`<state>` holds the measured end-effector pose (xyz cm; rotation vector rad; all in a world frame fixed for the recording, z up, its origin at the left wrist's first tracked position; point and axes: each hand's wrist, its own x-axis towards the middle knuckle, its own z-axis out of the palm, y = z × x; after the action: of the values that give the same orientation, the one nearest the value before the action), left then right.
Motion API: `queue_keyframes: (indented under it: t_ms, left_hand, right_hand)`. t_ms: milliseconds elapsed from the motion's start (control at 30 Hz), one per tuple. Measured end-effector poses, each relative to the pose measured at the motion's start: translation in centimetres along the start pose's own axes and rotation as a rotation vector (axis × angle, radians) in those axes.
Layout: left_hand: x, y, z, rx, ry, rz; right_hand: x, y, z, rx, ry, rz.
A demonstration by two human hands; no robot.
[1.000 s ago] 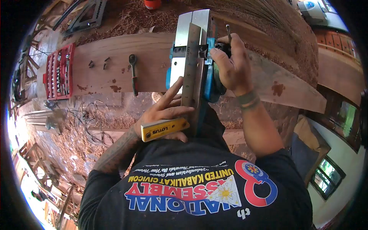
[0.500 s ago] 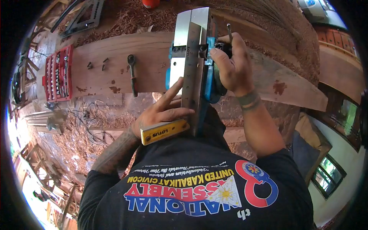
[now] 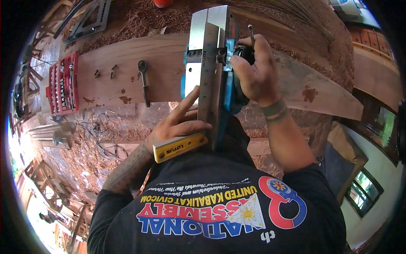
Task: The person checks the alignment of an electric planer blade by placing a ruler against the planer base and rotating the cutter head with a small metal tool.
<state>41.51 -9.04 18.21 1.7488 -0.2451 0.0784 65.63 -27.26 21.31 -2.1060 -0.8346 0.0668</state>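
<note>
An electric planer (image 3: pixel 193 78) with a teal body is held with its shiny metal sole upward in front of my chest. Along that sole lies the steel blade of a try square (image 3: pixel 179 147), whose yellow handle is marked LOTUS. My left hand (image 3: pixel 171 129) grips the square near its handle, index finger stretched along the blade's edge. Around the dark knob on the planer's right side, my right hand (image 3: pixel 260 74) is closed. A thin metal rod (image 3: pixel 251 31) sticks up between its fingers; its lower end is hidden.
Beneath the planer is a long wooden plank (image 3: pixel 165 53), carrying a ratchet (image 3: pixel 144 80), small dark pieces (image 3: pixel 113 72) and a red socket set (image 3: pixel 63 84). Wood shavings (image 3: pixel 97 154) and cables cover the ground. A black metal frame (image 3: pixel 91 23) lies at upper left.
The view has shifted very slightly. Both hands keep their hold, and the square stays against the planer's sole.
</note>
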Motion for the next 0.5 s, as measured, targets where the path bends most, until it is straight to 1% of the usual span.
queue_keyframes:
  t_ms: [100,500]
  left_hand:
    - [-0.08,-0.02,0.11,-0.045,-0.006,-0.023]
    - [-0.01,-0.14,0.14,-0.026,-0.003,-0.005]
  right_hand:
    - [-0.04,-0.31,0.01,0.002,0.009,0.013]
    - [0.01,-0.33,0.00,-0.012,0.024,-0.039]
